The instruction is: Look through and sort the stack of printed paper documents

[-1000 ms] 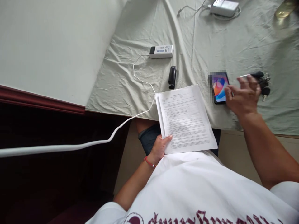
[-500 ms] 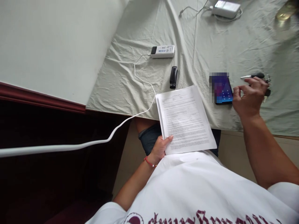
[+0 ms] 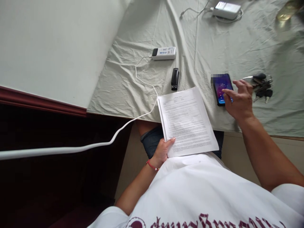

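My left hand [image 3: 163, 149] grips a stack of printed paper sheets [image 3: 187, 123] by its lower left corner, thumb on top. The sheets lean from my lap onto the table edge. Over the right side of a lit smartphone [image 3: 222, 90], my right hand [image 3: 241, 99] is held with its fingers apart and the index finger pointing at the screen. The phone lies flat on the cloth, its upper left corner blurred out. A bunch of keys [image 3: 263, 87] lies just beyond the right hand. A black stapler [image 3: 175, 79] rests above the sheets.
A white power bank [image 3: 163, 53] with a white cable [image 3: 95, 145] lies on the green tablecloth [image 3: 133, 95]. At the back are a white adapter box [image 3: 226, 10] with its cord and a glass vessel [image 3: 285, 14]. A white panel [image 3: 52, 47] borders the left.
My right hand has moved left from beside the keys to over the phone, uncovering more of the keys. A keypad-like screen shows on the phone. My left hand keeps its hold.
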Tool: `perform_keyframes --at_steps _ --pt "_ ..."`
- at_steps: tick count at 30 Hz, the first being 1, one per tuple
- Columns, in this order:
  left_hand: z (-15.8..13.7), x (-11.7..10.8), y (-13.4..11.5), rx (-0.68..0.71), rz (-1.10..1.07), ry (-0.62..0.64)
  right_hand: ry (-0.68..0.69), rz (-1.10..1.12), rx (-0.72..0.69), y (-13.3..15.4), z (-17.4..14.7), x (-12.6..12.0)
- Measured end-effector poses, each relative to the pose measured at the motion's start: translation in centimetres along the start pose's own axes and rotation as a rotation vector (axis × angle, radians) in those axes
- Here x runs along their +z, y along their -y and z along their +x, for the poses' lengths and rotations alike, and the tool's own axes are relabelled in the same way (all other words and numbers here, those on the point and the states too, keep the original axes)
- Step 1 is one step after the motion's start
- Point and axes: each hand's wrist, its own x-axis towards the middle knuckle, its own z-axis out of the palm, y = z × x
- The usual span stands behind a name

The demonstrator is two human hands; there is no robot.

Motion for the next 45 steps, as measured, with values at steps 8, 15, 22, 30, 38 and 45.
perform_keyframes --at_steps 8,15,22,30,38,45 --pt "0.0 0.1 -0.1 0.008 0.008 -0.012 0.035 -0.024 0.059 1.8 -0.2 -0.3" --pt "0.0 -0.2 -0.1 0.000 -0.029 0.021 0.051 -0.042 0.086 2.2 -0.5 -0.6" --pt "0.0 -0.3 -0.3 0.018 -0.005 0.066 0.056 -0.063 0.092 2.4 -0.5 -0.6" --pt "-0.3 0.0 -0.7 0.031 0.032 0.053 0.044 -0.068 0.096 2.6 -0.6 -0.5" --pt "-0.1 -0.4 -0.3 0.027 -0.010 0.072 0.025 -0.019 0.118 2.6 -0.7 -0.5" --pt "-0.2 -0.3 -0.4 -0.001 -0.012 0.072 -0.106 0.046 0.086 3.2 -1.2 -2.0"
